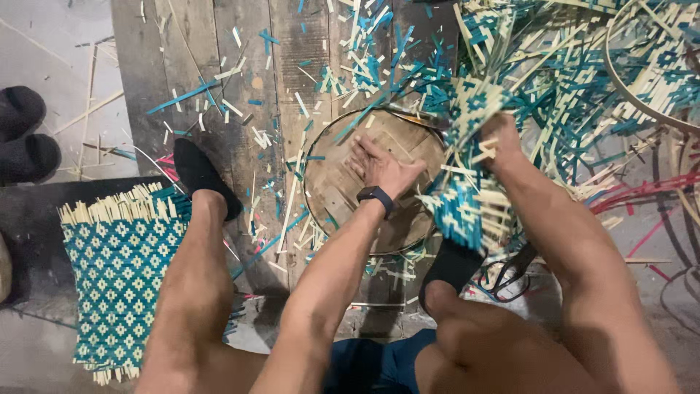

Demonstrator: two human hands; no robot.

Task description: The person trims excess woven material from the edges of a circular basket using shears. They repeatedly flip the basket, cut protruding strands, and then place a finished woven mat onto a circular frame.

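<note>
My left hand point(383, 169), with a black watch on the wrist, lies flat with spread fingers on a round wooden disc point(343, 182) on the plank floor. My right hand point(499, 138) grips a blue and cream woven bamboo piece point(467, 197) that bends up along the disc's right edge. The woven piece hides part of my right hand. My legs in black socks frame the disc on both sides.
A flat woven blue and cream mat point(117, 284) lies at lower left. Black scissors point(510, 273) rest beside my right leg. Several woven pieces and a bamboo hoop point(642, 102) pile at upper right. Cut strips litter the planks point(240, 109). Dark slippers point(25, 135) sit far left.
</note>
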